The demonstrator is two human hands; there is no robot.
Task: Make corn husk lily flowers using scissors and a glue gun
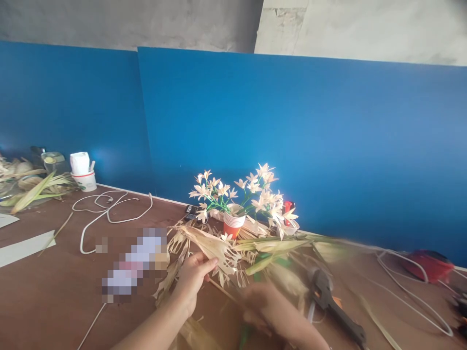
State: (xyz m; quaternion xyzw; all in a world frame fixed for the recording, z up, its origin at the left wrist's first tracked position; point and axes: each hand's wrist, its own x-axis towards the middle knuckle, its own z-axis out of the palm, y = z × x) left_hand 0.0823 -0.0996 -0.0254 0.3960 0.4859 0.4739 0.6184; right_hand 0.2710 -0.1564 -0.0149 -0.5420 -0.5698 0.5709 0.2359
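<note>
My left hand (195,277) pinches a dried corn husk (209,243) that has star-shaped or pointed pieces cut out of its right side. The husk is held up in front of a paper cup (234,221) of pale husk flowers (268,194) on green stems. To the right, my right hand (264,306) is smeared by motion, so its fingers do not show clearly. A thin pale strip (221,290) runs from below the left hand toward it; whether the right hand grips it, I cannot tell. More husks (273,257) lie around both hands.
A black glue gun (333,306) lies right of my right hand. White cables (105,209) curl at the left and right. A red object (428,266) sits far right. A white cup (83,180) and husks (40,194) stand back left, before a blue partition (292,121).
</note>
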